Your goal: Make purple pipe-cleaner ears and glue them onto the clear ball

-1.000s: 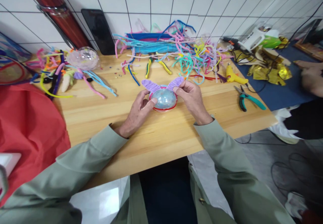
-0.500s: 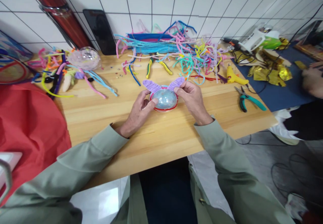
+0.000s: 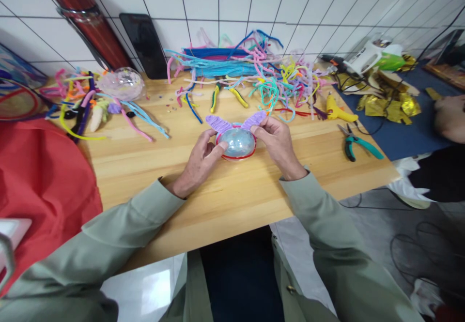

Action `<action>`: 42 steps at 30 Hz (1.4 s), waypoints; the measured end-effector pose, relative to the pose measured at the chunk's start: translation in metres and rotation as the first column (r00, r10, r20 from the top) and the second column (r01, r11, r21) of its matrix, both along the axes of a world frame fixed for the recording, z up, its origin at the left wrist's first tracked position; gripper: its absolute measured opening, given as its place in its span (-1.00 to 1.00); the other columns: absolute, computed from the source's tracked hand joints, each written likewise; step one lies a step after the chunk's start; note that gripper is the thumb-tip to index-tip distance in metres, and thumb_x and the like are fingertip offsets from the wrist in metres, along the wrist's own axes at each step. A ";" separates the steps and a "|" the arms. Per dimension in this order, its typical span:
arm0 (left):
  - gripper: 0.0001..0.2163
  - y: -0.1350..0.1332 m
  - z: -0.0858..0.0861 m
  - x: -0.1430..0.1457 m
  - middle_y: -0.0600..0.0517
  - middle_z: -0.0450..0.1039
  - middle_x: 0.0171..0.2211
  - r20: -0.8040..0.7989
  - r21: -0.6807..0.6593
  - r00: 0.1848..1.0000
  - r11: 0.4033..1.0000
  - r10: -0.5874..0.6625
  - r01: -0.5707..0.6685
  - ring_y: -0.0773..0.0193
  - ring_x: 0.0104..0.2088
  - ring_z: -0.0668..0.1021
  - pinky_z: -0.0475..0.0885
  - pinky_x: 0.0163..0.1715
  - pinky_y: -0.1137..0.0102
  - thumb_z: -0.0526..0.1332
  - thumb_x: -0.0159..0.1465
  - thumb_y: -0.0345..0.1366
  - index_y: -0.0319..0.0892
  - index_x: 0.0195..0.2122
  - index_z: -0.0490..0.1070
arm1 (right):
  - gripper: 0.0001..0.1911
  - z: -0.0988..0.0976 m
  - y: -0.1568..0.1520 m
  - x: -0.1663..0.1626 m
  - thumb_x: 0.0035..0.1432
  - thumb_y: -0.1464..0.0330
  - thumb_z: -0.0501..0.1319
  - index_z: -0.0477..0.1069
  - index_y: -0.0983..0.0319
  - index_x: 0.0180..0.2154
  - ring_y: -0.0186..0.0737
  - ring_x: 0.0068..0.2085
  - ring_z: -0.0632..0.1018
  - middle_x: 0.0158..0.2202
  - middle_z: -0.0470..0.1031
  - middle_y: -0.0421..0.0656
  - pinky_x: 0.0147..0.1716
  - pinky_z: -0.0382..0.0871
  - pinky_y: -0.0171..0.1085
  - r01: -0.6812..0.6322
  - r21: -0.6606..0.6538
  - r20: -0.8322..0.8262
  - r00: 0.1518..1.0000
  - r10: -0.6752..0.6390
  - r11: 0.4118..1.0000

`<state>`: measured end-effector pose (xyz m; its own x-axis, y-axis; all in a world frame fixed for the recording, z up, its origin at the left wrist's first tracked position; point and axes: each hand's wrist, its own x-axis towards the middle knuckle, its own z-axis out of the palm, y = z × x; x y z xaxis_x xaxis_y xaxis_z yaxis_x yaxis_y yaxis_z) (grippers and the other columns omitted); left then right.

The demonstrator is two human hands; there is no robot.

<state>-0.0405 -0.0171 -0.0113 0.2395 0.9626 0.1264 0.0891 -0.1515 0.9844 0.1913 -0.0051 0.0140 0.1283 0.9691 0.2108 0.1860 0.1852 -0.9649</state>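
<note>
A clear plastic ball (image 3: pixel 239 143) with a red band around its edge is held just above or on the wooden table; I cannot tell which. Two purple ear-shaped pieces, apparently of wound pipe cleaner, stick up from its far side: a left ear (image 3: pixel 218 123) and a right ear (image 3: pixel 253 120). My left hand (image 3: pixel 204 156) grips the ball at its left edge, thumb on the clear surface. With thumb and fingers, my right hand (image 3: pixel 278 140) pinches the right ear near the ball's rim.
Pipe cleaners (image 3: pixel 218 65) are heaped along the wall, with yellow-handled pliers (image 3: pixel 215 98) before them. Rightward lie a yellow glue gun (image 3: pixel 337 110) and teal-handled pliers (image 3: pixel 358 145). A red thermos (image 3: pixel 85 22) and a phone (image 3: pixel 143 46) stand left. Another person's hand (image 3: pixel 450 117) is far right.
My hands, the ball and the ears stay in place. The other person's hand at the far right has shifted slightly.
</note>
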 end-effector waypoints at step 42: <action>-0.68 -0.006 0.075 0.020 0.08 0.47 -0.48 0.074 -0.013 0.992 0.995 -0.098 0.100 0.32 -0.47 0.38 0.30 -0.44 0.39 0.52 0.22 -0.03 -0.11 -0.44 0.52 | -0.78 0.051 -0.018 0.172 0.35 0.31 0.28 0.63 0.17 -0.02 0.07 0.09 0.66 0.04 0.71 0.04 0.22 0.46 0.01 0.286 0.143 0.745 0.599 -0.293 0.947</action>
<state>-0.0205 -0.0230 0.0641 0.3244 0.9368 0.1311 0.0021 -0.1393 0.9903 0.3629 -0.0233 0.0647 0.1965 0.9074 0.3714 0.8863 -0.0024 -0.4631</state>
